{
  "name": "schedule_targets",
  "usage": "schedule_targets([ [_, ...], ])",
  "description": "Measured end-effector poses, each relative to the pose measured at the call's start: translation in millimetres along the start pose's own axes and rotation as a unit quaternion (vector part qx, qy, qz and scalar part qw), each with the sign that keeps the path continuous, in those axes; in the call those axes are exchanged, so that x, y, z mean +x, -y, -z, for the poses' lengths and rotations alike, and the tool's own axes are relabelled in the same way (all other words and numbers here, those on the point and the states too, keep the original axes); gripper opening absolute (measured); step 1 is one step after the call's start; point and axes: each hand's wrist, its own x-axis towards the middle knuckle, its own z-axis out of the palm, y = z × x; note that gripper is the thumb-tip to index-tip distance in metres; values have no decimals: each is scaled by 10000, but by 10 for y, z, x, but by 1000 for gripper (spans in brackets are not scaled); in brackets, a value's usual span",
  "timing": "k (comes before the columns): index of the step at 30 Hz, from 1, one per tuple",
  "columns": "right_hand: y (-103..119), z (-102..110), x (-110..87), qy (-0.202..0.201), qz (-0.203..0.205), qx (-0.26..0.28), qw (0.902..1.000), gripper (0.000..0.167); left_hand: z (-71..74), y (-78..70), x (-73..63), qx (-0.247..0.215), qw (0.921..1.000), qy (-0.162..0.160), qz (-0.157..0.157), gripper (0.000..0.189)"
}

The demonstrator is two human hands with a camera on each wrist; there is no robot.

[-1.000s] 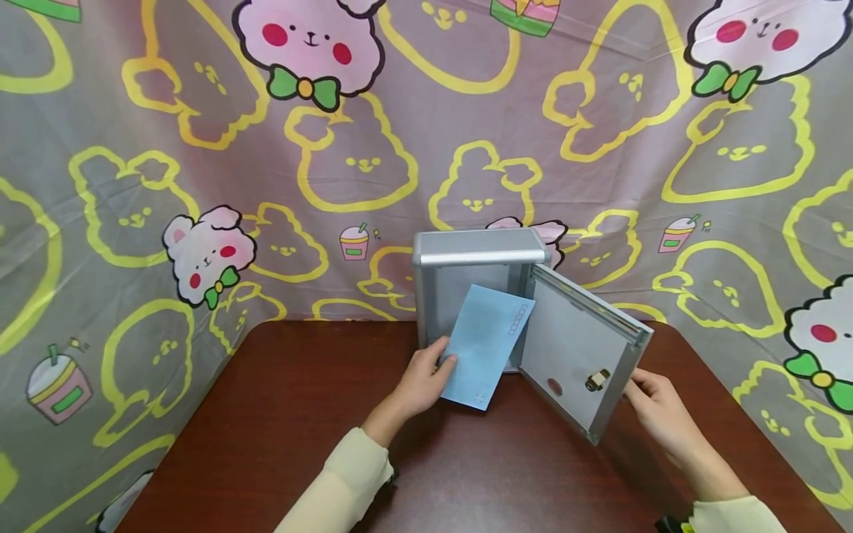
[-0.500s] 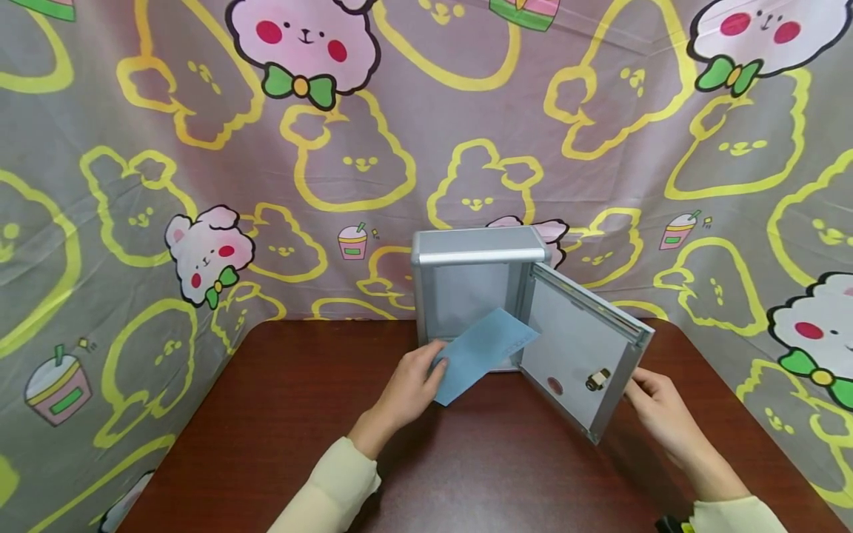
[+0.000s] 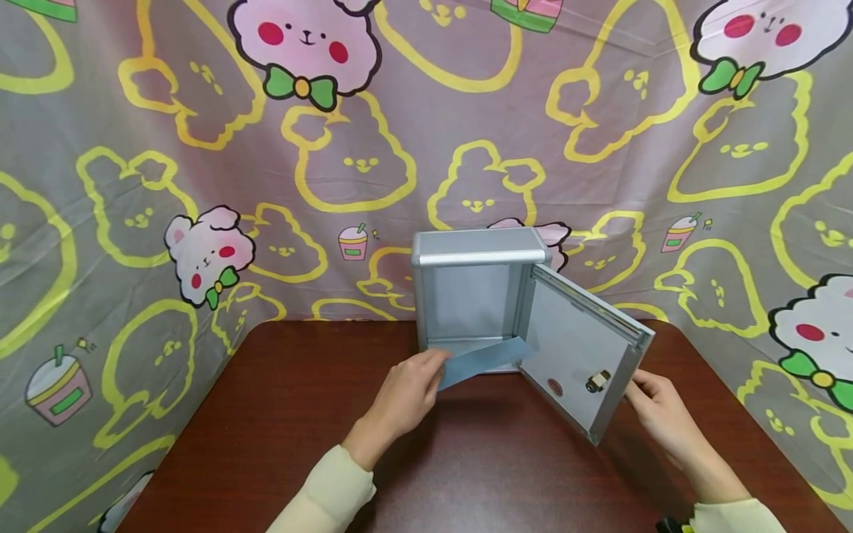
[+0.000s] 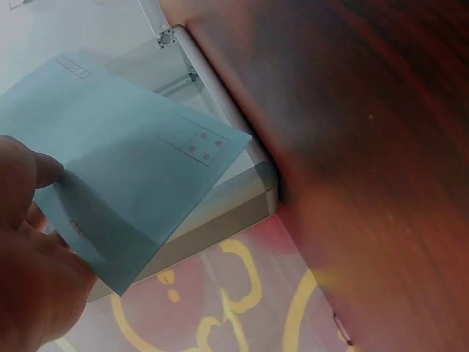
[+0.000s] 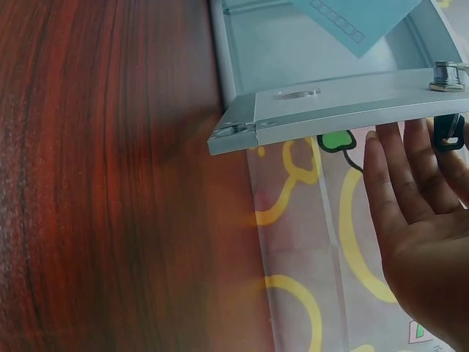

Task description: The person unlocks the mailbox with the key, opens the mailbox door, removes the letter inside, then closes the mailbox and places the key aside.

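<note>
My left hand (image 3: 405, 390) pinches a light blue envelope (image 3: 481, 361) by its left side, thumb on top. In the head view it is tilted nearly flat, in front of the mouth of a grey metal box (image 3: 480, 244). Printed postcode squares show on the envelope (image 4: 132, 139) in the left wrist view. The box's hinged door (image 3: 576, 333) stands swung out to the right. My right hand (image 3: 663, 411) touches that door's outer face with mostly straight fingers. A black-headed key (image 5: 448, 141) sits beside these fingers, below the lock (image 5: 445, 76); the right thumb is hidden.
Box and door stand at the back of a dark red-brown wooden table (image 3: 320, 414). A cartoon-printed cloth (image 3: 373, 170) hangs close behind and along both sides. An oval reddish mark (image 3: 554, 386) lies low on the door's inner face.
The envelope has gone from nearly upright to almost flat, its top lowering toward the box floor as my left hand turned. The right hand and door have stayed in place.
</note>
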Motion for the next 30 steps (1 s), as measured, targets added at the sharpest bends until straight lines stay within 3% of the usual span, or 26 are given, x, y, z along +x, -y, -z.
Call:
schedule_targets([
  [12, -8, -7, -39, -44, 14, -11, 10000, 35, 29, -128, -94, 549, 9951, 378, -726, 37],
  [21, 5, -15, -63, 16, -16, -40, 10000, 36, -42, -227, -229, 871, 9890, 801, -890, 31],
  [30, 21, -20, -86, -6, -29, -64, 10000, 36, -109, -338, -319, 1224, 9825, 985, -1003, 27],
])
